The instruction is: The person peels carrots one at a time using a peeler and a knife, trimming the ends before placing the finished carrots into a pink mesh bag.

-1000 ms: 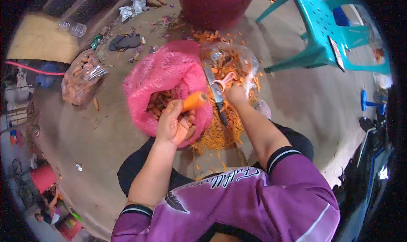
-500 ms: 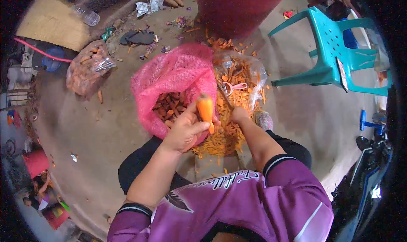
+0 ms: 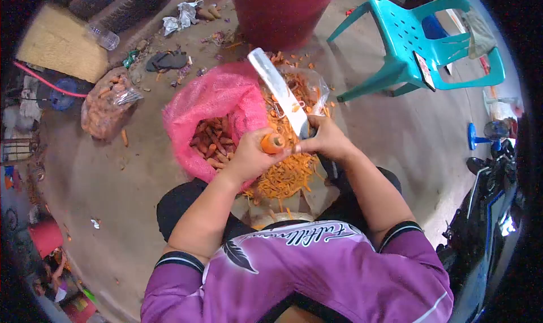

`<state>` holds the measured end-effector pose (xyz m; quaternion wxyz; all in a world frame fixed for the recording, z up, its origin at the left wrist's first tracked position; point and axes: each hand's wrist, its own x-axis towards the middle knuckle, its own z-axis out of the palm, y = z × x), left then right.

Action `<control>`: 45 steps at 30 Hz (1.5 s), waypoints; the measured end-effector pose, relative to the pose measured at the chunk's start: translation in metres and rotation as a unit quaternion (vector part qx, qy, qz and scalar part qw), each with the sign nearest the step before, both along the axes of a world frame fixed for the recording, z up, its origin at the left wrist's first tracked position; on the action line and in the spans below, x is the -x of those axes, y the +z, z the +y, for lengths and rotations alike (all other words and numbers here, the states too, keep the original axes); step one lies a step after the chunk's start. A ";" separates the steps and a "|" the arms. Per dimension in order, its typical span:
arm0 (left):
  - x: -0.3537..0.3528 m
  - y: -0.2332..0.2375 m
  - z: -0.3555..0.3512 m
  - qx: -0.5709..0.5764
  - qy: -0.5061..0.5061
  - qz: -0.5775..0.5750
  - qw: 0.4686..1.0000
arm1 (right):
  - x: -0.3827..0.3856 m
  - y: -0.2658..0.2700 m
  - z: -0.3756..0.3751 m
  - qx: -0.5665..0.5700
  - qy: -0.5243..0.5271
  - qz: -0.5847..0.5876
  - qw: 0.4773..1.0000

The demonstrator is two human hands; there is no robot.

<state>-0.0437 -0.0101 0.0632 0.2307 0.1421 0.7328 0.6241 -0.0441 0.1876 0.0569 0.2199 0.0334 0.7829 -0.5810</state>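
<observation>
My left hand (image 3: 251,154) is closed around a peeled carrot (image 3: 273,143), its stem end facing up toward me. In my right hand (image 3: 328,139) is a knife (image 3: 275,85) with a wide, shiny blade pointing up and away; bits of orange peel cling to it. My right thumb reaches across to the carrot. Left of the hands, a pink mesh sack (image 3: 186,108) stands open with unpeeled carrots (image 3: 212,139) inside. Below and beyond the hands lies a heap of orange peelings (image 3: 285,176), partly on a clear plastic bag (image 3: 322,88).
A teal plastic chair (image 3: 396,46) stands at the right with a phone-like object (image 3: 424,71) on it. A large red tub (image 3: 283,12) is ahead. At the left are a clear bag of carrots (image 3: 107,108) and a dark slipper (image 3: 167,61). A motorcycle (image 3: 481,227) stands far right.
My right hand has come up from the peelings with the knife, its blade now raised beside the carrot. The carrot has been tipped so its stem end faces me. The view has shifted.
</observation>
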 end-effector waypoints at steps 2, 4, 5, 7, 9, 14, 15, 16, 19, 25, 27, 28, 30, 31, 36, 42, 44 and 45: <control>-0.001 -0.010 0.003 0.028 -0.024 0.009 0.999 | -0.008 0.017 -0.006 -0.006 0.024 0.019 1.000; 0.000 -0.008 0.006 0.064 -0.058 0.042 0.995 | -0.009 0.022 -0.010 -0.044 0.031 0.058 0.997; 0.000 -0.006 0.007 0.083 -0.074 0.057 0.992 | -0.009 0.021 -0.011 -0.062 0.036 0.077 0.994; 0.004 -0.003 0.009 0.111 -0.094 0.046 0.988 | -0.006 0.007 -0.007 -0.064 0.061 0.101 0.991; 0.003 -0.007 0.010 0.128 -0.107 0.047 0.985 | -0.003 0.011 -0.004 -0.093 0.100 0.120 0.983; 0.005 -0.005 0.014 0.150 -0.135 0.046 0.978 | -0.001 0.010 -0.003 -0.153 0.131 0.093 0.975; 0.005 -0.007 0.014 0.147 -0.141 0.040 0.978 | -0.002 0.006 -0.003 -0.155 0.132 0.092 0.975; 0.006 -0.010 0.014 0.143 -0.147 0.035 0.978 | -0.002 0.005 -0.002 -0.148 0.128 0.097 0.976; 0.007 -0.019 0.012 0.165 -0.169 0.056 0.970 | -0.002 0.004 -0.001 -0.155 0.134 0.102 0.973; 0.005 -0.017 0.015 0.119 -0.210 0.026 0.970 | -0.003 -0.002 0.003 -0.128 0.197 0.140 0.962; 0.006 -0.018 0.015 0.110 -0.243 0.022 0.963 | -0.005 -0.012 0.003 -0.066 0.212 0.118 0.968; 0.007 -0.016 0.016 0.123 -0.265 0.016 0.956 | -0.006 -0.015 0.003 -0.057 0.214 0.122 0.968; 0.007 -0.023 0.015 0.110 -0.287 0.003 0.951 | -0.008 -0.018 0.002 -0.041 0.217 0.130 0.967; 0.008 -0.021 0.015 0.110 -0.286 0.013 0.952 | -0.008 -0.016 0.002 -0.061 0.216 0.138 0.965; 0.003 -0.030 0.013 0.079 -0.251 0.083 0.961 | -0.006 -0.001 0.000 -0.153 0.236 0.153 0.947; 0.008 -0.022 0.011 0.146 -0.339 0.117 0.922 | -0.004 0.004 -0.002 -0.152 0.267 0.162 0.938; 0.008 -0.025 0.010 0.133 -0.328 0.151 0.923 | -0.005 0.003 -0.001 -0.158 0.258 0.172 0.938; 0.009 -0.026 0.010 0.126 -0.322 0.168 0.923 | -0.005 0.002 0.000 -0.161 0.253 0.177 0.938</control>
